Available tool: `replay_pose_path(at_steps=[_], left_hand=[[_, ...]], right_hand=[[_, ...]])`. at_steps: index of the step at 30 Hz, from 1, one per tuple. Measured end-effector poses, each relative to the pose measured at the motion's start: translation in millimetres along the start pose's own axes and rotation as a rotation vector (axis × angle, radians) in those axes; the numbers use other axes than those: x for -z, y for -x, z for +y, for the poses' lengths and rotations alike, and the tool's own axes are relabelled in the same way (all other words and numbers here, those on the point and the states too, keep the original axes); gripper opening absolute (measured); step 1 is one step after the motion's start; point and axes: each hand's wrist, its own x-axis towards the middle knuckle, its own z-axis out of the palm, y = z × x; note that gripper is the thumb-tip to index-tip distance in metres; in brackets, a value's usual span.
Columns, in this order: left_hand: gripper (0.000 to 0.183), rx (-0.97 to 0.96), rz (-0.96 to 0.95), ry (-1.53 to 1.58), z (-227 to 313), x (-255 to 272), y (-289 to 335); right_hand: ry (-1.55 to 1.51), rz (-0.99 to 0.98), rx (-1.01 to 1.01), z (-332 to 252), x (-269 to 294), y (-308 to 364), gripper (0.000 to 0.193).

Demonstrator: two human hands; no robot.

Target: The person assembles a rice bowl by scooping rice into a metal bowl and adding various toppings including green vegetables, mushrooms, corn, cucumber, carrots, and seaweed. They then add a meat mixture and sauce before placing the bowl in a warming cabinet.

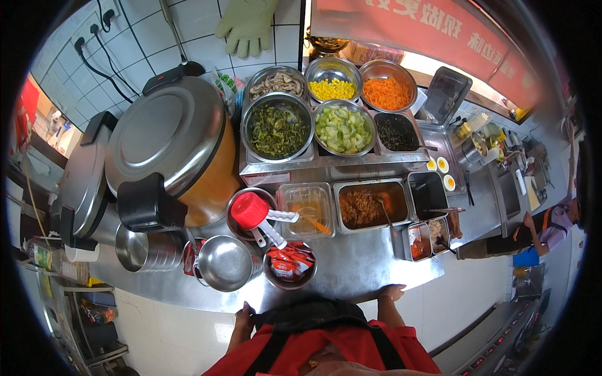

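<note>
Bare counter strip (357, 266) btwn pans, edge

A stainless steel bench (370, 263) is carrying two large rice cookers (166, 141) at the left, an empty steel pot (226, 263), a bowl of red sachets (290, 266), a red-capped bottle (257, 216) lying across another bowl, and rectangular pans of sauces (367, 203). Behind them, a raised rack is holding round bowls of chopped vegetables (342, 128).
</note>
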Motion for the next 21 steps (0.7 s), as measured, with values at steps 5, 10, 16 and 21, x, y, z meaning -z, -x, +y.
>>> replay_pose_path(at_steps=[5, 10, 16, 21], left_hand=[[0.046, -0.032, 0.061, 0.044, 3, -6, 5], [0.043, 0.023, 0.026, 0.118, -1, 0, 0], [0.039, 0.054, 0.068, 0.166, 0, -2, 1], [0.042, 0.046, 0.037, 0.212, -4, 1, 0]], right_hand=[[0.058, -0.008, 0.017, -9, 4, 9, 0.075], [0.048, 0.009, 0.051, 5, -2, -4, 0.072], [0.047, 0.006, 0.049, -5, 4, 8, 0.072], [0.014, -0.005, -0.023, -2, 1, 1, 0.075]])
